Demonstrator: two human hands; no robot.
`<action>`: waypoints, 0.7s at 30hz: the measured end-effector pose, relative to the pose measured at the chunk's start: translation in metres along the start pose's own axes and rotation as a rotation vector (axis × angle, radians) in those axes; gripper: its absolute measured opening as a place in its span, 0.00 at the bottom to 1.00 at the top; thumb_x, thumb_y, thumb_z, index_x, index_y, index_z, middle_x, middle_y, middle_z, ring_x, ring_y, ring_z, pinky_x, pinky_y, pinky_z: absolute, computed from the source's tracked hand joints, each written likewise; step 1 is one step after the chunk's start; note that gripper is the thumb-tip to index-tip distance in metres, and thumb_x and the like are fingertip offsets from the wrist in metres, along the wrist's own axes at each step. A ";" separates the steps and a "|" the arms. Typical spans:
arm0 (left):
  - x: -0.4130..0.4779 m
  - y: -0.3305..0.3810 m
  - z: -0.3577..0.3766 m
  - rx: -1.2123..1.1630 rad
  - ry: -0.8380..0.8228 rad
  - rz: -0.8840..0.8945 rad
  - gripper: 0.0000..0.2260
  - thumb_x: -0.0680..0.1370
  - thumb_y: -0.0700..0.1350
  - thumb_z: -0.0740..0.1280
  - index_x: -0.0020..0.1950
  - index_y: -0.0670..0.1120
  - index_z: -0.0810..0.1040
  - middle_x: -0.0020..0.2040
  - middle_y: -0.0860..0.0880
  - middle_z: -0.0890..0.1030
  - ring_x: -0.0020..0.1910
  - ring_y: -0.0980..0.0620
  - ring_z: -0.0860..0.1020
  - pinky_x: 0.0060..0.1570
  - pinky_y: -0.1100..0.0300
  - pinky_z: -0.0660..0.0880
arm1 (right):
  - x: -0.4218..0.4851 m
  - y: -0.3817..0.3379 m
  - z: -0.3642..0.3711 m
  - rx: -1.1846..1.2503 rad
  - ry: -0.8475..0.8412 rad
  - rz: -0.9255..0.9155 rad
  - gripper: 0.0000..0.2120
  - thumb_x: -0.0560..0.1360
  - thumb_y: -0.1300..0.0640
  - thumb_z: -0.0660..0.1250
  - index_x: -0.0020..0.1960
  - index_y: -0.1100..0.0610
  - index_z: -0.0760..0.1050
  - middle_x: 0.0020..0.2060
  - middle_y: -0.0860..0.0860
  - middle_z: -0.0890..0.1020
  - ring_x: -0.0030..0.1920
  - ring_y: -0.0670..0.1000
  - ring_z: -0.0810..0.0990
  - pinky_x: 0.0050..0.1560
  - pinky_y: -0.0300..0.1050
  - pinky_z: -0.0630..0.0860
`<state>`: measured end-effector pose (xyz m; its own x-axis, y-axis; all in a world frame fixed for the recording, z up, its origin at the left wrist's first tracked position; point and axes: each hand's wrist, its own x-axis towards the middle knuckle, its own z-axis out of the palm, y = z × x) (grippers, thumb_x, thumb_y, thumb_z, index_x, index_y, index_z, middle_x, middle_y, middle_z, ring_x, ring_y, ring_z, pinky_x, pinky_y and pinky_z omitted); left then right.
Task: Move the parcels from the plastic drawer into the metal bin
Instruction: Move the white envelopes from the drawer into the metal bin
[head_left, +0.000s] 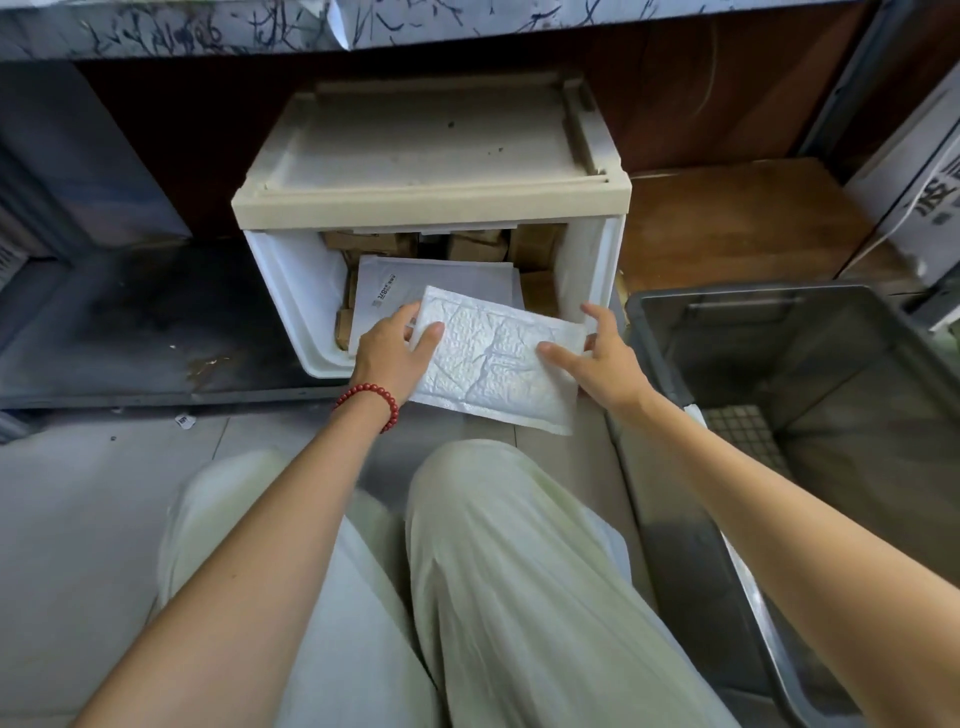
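So: early stage. Your left hand and right hand have fingers clamped on one parcel, centre frame; drawer holds more; bin, right, shows none.

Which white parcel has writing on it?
The smooth envelope lying in the drawer, dark print near its corner. The bubbly parcel in the left hand and right hand shows none.

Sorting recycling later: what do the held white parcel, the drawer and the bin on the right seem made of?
White parcel: probably a plastic bubble mailer, matte, with quilted, wrinkled skin. Drawer: smooth white plastic, faint sheen, moulded rounded corners. Bin: dull grey, thin rim with a bright edge; likely metal, though not certain.
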<state>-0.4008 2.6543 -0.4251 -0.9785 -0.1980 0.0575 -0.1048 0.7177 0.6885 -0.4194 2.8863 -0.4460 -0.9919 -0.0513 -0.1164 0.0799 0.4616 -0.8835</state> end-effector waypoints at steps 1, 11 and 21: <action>0.002 0.004 0.006 0.025 -0.019 0.025 0.21 0.81 0.54 0.59 0.73 0.48 0.68 0.61 0.43 0.76 0.60 0.46 0.73 0.56 0.59 0.67 | 0.000 0.000 -0.004 0.009 0.012 0.000 0.37 0.75 0.47 0.70 0.76 0.51 0.53 0.64 0.47 0.69 0.61 0.49 0.72 0.56 0.41 0.73; 0.017 0.088 0.069 0.237 -0.173 0.199 0.30 0.80 0.55 0.60 0.79 0.49 0.52 0.67 0.44 0.65 0.64 0.45 0.70 0.56 0.54 0.70 | -0.014 0.027 -0.080 0.065 0.150 0.103 0.19 0.73 0.52 0.73 0.60 0.53 0.69 0.53 0.48 0.75 0.48 0.47 0.79 0.40 0.38 0.79; 0.005 0.156 0.163 0.449 -0.298 0.559 0.26 0.79 0.56 0.59 0.76 0.52 0.59 0.73 0.50 0.65 0.68 0.46 0.66 0.60 0.51 0.70 | -0.051 0.111 -0.165 0.361 0.613 0.229 0.19 0.74 0.57 0.72 0.62 0.57 0.70 0.55 0.53 0.78 0.47 0.51 0.80 0.32 0.36 0.76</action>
<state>-0.4506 2.8738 -0.4350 -0.9068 0.4157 0.0692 0.4191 0.8723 0.2517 -0.3764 3.0862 -0.4632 -0.8157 0.5625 -0.1349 0.2139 0.0767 -0.9738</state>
